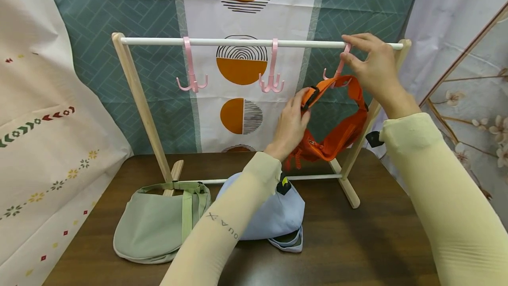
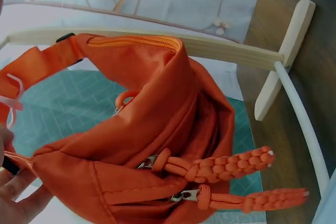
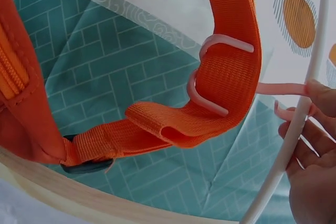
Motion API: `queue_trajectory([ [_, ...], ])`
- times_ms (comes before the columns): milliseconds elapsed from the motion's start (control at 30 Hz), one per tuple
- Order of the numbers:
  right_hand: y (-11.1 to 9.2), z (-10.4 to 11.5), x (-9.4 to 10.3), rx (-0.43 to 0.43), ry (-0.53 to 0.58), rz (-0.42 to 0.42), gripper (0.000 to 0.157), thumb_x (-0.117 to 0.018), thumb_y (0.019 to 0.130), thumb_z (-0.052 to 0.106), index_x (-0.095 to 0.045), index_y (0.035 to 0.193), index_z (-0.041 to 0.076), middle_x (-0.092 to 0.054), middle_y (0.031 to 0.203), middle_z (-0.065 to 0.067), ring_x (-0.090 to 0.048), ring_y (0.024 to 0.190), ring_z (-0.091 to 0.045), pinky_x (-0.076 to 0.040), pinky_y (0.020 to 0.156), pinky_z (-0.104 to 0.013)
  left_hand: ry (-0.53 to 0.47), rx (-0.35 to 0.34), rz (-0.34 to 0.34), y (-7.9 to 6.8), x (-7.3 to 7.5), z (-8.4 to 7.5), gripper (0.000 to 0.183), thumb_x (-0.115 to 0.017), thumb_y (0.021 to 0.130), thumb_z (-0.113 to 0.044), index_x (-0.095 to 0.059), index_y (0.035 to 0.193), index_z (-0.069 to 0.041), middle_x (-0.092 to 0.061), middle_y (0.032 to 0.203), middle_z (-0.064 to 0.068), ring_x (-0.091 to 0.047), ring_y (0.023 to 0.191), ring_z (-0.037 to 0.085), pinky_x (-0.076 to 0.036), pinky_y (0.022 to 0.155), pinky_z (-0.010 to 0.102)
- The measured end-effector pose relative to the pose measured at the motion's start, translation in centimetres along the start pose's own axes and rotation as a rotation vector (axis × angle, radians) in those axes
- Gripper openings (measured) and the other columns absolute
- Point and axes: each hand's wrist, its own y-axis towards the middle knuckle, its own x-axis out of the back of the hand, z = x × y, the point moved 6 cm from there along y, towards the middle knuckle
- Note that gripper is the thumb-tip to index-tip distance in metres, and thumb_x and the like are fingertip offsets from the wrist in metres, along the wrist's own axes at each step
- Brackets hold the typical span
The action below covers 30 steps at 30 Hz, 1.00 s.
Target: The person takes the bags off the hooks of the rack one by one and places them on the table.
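Observation:
An orange waist bag [image 1: 337, 138] hangs by its strap from the far-right pink hook [image 1: 340, 66]. My left hand [image 1: 291, 120] grips the strap beside its black buckle [image 1: 311, 97]. With thumb and fingers, my right hand [image 1: 377, 65] pinches the upper part of that hook at the white rail [image 1: 234, 42]. The right wrist view shows the strap [image 3: 231, 72] lying over two of the hook's prongs [image 3: 210, 103]. In the left wrist view, the bag body [image 2: 142, 129] dangles with two braided zipper pulls [image 2: 231, 166].
Two more pink hooks hang from the rail, one at left [image 1: 191, 67] and one at middle [image 1: 272, 67]. A green shoulder bag [image 1: 155, 224] and a light blue bag [image 1: 278, 215], partly behind my left arm, lie on the brown table [image 1: 337, 255]. Wooden legs [image 1: 140, 105] support the rail.

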Motion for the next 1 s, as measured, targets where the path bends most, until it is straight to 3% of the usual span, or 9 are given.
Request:
queue_trajectory([
  [233,0.1,-0.1,0.2,-0.021,0.004,0.008,0.044,-0.073,0.099,0.019,-0.066,0.142,0.016,-0.063,0.141,-0.012,-0.054,0.136,-0.027,-0.038,0.117,-0.036,-0.115,0.057,-0.095,0.5,0.8,-0.8,0.042,-0.058,0.108,-0.02,-0.05,0.149,-0.013,-0.059,0.129,0.012,-0.06,0.102,0.022,-0.05,0.089,0.029],
  [467,0.1,-0.3,0.3,-0.03,0.004,-0.019,0.043,-0.075,0.098,0.021,-0.068,0.14,0.016,-0.065,0.136,-0.013,-0.055,0.131,-0.028,-0.04,0.114,-0.037,-0.27,0.056,-0.189,1.1,1.5,-2.7,0.042,-0.059,0.108,-0.019,-0.05,0.147,-0.011,-0.055,0.126,0.014,-0.06,0.088,0.02,-0.05,0.079,0.021],
  [733,0.0,-0.3,0.3,-0.052,-0.001,-0.017,0.043,-0.075,0.098,0.023,-0.068,0.14,0.018,-0.065,0.136,-0.012,-0.056,0.13,-0.027,-0.042,0.108,-0.03,-0.284,0.033,-0.203,2.2,2.0,-4.6,0.045,-0.061,0.107,-0.019,-0.048,0.149,-0.011,-0.052,0.132,0.012,-0.056,0.109,0.019,-0.047,0.092,0.015],
  [1000,0.0,-0.2,0.3,-0.06,0.006,-0.001,0.043,-0.074,0.099,0.025,-0.068,0.141,0.018,-0.065,0.137,-0.011,-0.056,0.129,-0.026,-0.041,0.108,-0.029,-0.294,-0.014,-0.221,2.8,2.6,-6.2,0.045,-0.061,0.106,-0.016,-0.049,0.149,-0.011,-0.051,0.129,0.012,-0.055,0.112,0.019,-0.044,0.093,0.014],
])
